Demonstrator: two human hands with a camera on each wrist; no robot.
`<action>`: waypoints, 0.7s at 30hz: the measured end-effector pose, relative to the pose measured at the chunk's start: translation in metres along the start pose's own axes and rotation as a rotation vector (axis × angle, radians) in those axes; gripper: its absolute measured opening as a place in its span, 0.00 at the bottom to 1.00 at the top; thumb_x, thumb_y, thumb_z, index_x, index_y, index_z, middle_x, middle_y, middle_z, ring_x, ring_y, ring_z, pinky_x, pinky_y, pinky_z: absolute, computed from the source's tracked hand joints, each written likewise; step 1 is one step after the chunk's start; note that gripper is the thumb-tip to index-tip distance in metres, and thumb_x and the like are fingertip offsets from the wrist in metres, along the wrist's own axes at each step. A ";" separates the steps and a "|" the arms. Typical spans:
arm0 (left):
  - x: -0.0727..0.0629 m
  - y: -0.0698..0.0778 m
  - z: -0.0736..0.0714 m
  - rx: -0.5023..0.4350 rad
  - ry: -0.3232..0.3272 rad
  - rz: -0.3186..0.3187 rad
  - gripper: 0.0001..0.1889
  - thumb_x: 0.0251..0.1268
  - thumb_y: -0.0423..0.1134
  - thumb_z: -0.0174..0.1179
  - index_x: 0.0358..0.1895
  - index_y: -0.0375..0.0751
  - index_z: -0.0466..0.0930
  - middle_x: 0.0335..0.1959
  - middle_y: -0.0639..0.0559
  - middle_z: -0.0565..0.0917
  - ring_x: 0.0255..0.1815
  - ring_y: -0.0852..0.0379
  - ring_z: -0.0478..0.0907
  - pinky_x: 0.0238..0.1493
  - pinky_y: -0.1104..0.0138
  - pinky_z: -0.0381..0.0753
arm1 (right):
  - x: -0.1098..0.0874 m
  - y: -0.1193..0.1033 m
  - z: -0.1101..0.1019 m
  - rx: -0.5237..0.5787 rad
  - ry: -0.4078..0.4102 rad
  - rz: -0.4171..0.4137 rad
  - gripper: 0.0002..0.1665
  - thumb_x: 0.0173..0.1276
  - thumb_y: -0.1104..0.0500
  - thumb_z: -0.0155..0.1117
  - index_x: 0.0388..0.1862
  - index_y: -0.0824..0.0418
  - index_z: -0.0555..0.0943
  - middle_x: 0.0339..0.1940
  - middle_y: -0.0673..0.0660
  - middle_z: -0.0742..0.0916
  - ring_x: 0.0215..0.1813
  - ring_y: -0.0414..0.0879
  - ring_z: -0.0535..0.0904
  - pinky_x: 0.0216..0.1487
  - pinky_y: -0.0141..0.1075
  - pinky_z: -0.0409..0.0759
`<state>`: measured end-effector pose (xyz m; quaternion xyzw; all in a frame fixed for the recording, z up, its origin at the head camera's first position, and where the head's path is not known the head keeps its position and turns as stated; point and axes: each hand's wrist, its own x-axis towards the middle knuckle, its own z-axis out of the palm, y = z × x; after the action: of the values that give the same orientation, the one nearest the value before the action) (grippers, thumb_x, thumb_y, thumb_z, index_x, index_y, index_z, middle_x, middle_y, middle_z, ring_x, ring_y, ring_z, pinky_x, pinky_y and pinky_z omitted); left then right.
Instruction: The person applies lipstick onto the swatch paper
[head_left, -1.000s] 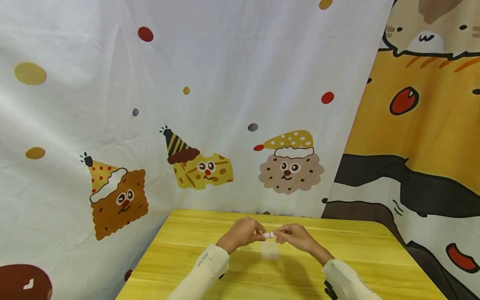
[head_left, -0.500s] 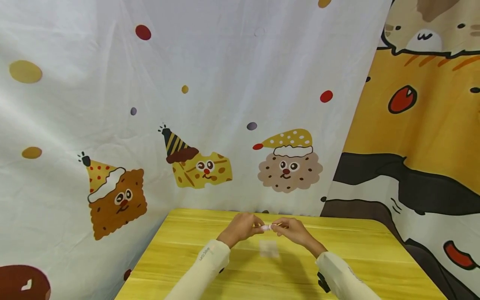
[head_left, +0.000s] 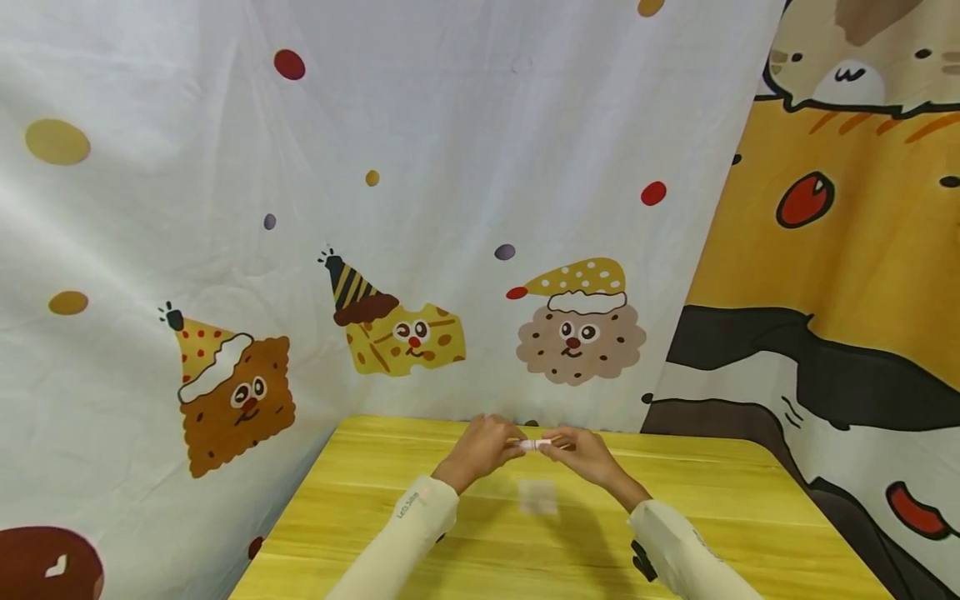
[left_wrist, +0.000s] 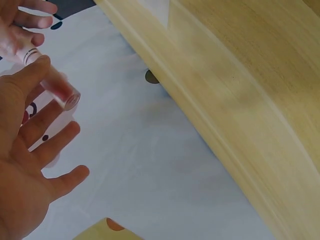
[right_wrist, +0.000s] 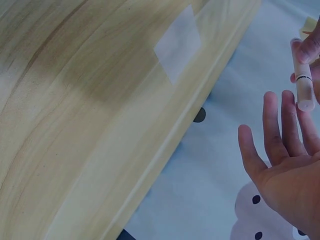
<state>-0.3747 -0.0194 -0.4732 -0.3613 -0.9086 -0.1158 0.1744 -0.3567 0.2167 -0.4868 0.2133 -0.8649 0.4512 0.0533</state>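
Note:
A slim pale pink lip gloss tube [head_left: 534, 445] is held level above the far part of the table, between my two hands. My left hand [head_left: 482, 448] pinches its translucent end, where reddish colour shows inside in the left wrist view [left_wrist: 62, 90]. The cap end sits between the thumb and fingers of my right hand [head_left: 587, 457]. Dark rings mark the tube's middle in the right wrist view, on the lip gloss tube [right_wrist: 303, 78]. The other fingers of both hands are spread away from it.
Below the hands, a small whitish square [head_left: 537, 497] lies on the yellow wood-grain table [head_left: 390, 475]. Behind the table's far edge hangs a white curtain [head_left: 450, 167] with cartoon biscuits and cheese. A yellow and black patterned cloth [head_left: 840, 275] hangs at the right.
Both hands, with the tube between them, have moved farther away over the table, toward the curtain. Both keep their pinch on the tube, and the whitish square stays where it was.

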 end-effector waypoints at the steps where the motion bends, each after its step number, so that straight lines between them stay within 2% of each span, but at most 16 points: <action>1: 0.000 0.000 0.000 0.004 0.003 -0.005 0.11 0.70 0.50 0.69 0.50 0.55 0.92 0.45 0.62 0.90 0.44 0.61 0.84 0.57 0.52 0.81 | 0.000 0.000 0.000 0.002 0.002 0.001 0.18 0.76 0.54 0.68 0.55 0.67 0.86 0.42 0.61 0.91 0.38 0.48 0.89 0.37 0.35 0.86; 4: 0.001 0.000 -0.001 0.012 0.008 -0.023 0.12 0.70 0.51 0.69 0.50 0.55 0.92 0.48 0.62 0.90 0.50 0.59 0.84 0.66 0.42 0.75 | 0.000 0.000 0.000 -0.002 0.013 -0.007 0.16 0.77 0.55 0.66 0.52 0.65 0.87 0.40 0.60 0.92 0.35 0.42 0.88 0.37 0.34 0.86; 7: 0.001 0.000 -0.002 0.005 0.012 -0.032 0.12 0.69 0.51 0.69 0.51 0.56 0.92 0.48 0.62 0.90 0.51 0.59 0.84 0.67 0.39 0.72 | 0.000 -0.001 -0.001 -0.009 0.027 -0.003 0.13 0.77 0.55 0.67 0.50 0.63 0.89 0.38 0.57 0.92 0.35 0.40 0.88 0.37 0.33 0.86; 9: 0.002 -0.001 -0.002 -0.003 0.016 -0.035 0.11 0.69 0.50 0.69 0.51 0.55 0.92 0.48 0.62 0.90 0.52 0.58 0.84 0.68 0.39 0.72 | 0.001 -0.002 -0.002 -0.012 0.037 -0.004 0.13 0.76 0.55 0.68 0.50 0.63 0.89 0.37 0.58 0.92 0.34 0.41 0.88 0.33 0.34 0.85; 13: 0.003 -0.002 -0.002 -0.006 0.026 -0.038 0.11 0.69 0.49 0.70 0.50 0.56 0.92 0.49 0.62 0.89 0.53 0.58 0.84 0.68 0.38 0.71 | 0.002 -0.002 -0.001 -0.012 0.054 0.002 0.15 0.73 0.54 0.71 0.51 0.62 0.88 0.40 0.59 0.92 0.37 0.45 0.89 0.34 0.35 0.85; 21: 0.002 -0.002 -0.003 0.000 0.040 -0.045 0.11 0.70 0.51 0.68 0.50 0.56 0.92 0.49 0.62 0.89 0.55 0.58 0.83 0.69 0.39 0.70 | 0.002 0.002 0.000 -0.076 0.086 -0.023 0.16 0.70 0.53 0.74 0.49 0.62 0.90 0.43 0.59 0.92 0.43 0.49 0.91 0.42 0.35 0.87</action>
<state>-0.3771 -0.0208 -0.4698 -0.3385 -0.9129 -0.1268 0.1899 -0.3595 0.2173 -0.4881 0.2014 -0.8759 0.4260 0.1036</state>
